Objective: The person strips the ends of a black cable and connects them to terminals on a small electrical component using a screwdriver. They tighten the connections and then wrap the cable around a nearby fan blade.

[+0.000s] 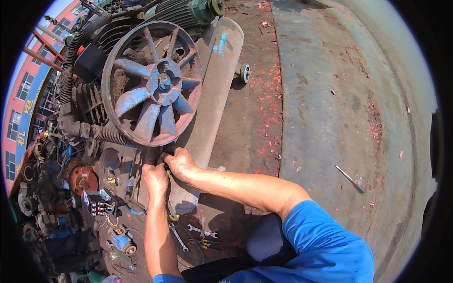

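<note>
A large spoked pulley wheel [164,81], worn blue and rusty, stands on an air compressor above my hands. Just under its lower rim, my left hand [155,177] is closed with its fingers curled around something dark. Right beside it, my right hand [179,163] is also closed, its fingertips turned in toward the left hand. What the fingers grip lies in shadow and is hidden by the hands. The compressor's long grey tank [212,94] runs under and beyond my right forearm.
Several wrenches [203,232] lie on the ground near my knee. Left are a contactor [98,203] with wires, a small blue motor [123,240] and an orange round part [83,178]. A green motor [181,16] tops the tank. Far right lies a screwdriver [350,179].
</note>
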The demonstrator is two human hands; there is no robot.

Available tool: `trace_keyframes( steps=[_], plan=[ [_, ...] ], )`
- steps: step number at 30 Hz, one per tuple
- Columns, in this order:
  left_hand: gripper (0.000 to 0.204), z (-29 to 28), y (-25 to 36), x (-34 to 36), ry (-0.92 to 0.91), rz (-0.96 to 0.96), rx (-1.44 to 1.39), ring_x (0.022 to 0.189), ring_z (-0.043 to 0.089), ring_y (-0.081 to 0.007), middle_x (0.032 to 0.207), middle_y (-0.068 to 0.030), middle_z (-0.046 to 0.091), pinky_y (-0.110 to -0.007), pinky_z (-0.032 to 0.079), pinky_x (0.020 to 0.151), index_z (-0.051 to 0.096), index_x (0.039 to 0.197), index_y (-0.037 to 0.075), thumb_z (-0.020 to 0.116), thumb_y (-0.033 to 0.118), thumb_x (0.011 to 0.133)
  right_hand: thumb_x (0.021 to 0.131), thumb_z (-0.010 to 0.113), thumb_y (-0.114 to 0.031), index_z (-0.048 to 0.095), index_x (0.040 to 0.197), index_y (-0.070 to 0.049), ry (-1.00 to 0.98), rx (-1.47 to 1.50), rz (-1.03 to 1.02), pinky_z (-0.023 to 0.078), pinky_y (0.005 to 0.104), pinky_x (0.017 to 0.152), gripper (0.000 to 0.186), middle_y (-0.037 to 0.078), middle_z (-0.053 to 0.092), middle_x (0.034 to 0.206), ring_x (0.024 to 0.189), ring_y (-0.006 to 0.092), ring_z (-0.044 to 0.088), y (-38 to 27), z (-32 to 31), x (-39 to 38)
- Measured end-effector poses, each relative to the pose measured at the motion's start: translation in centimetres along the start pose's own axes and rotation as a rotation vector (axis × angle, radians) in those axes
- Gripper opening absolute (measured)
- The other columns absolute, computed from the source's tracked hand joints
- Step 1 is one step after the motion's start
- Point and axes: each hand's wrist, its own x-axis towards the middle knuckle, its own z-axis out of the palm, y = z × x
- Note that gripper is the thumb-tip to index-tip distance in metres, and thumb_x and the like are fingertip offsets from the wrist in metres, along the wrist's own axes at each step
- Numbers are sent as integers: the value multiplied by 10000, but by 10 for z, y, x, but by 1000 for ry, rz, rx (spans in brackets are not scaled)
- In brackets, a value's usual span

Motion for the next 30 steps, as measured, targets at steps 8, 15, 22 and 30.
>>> trace_keyframes(
  steps=[8, 15, 22, 30],
  plan=[
    [473, -20, -35, -118, 30, 45, 92, 867, 569, -137, 956, -68, 636, -294, 482, 787, 520, 1408, 20, 590, 229, 990, 853, 740, -194, 669, 966, 113, 72, -34, -144, 492, 411, 739, 335, 161, 683, 805, 775, 200, 601, -7, 5, 7],
    [349, -10, -19, -51, 3, 93, 42, 692, 585, -164, 794, -118, 669, -330, 494, 659, 622, 1265, -49, 557, 126, 970, 894, 657, -304, 645, 961, 116, 62, -222, -65, 511, 435, 776, 426, 298, 687, 892, 866, 326, 679, 24, 12, 2],
    [576, 11, -28, -63, -107, -127, -273, 862, 675, -211, 1158, -204, 651, -329, 547, 727, 427, 1453, -6, 630, 235, 971, 899, 694, -161, 679, 928, 64, -19, 73, 67, 487, 327, 744, 227, 101, 667, 861, 779, 175, 602, -1, -4, 13],
    [397, -27, -66, -113, -58, 133, 88, 741, 617, -182, 838, -141, 675, -363, 511, 719, 567, 1351, -1, 568, 199, 1008, 921, 702, -208, 639, 1029, 27, 4, -22, -124, 508, 308, 750, 266, 63, 653, 859, 771, 160, 601, 21, 24, -3]
  ],
)
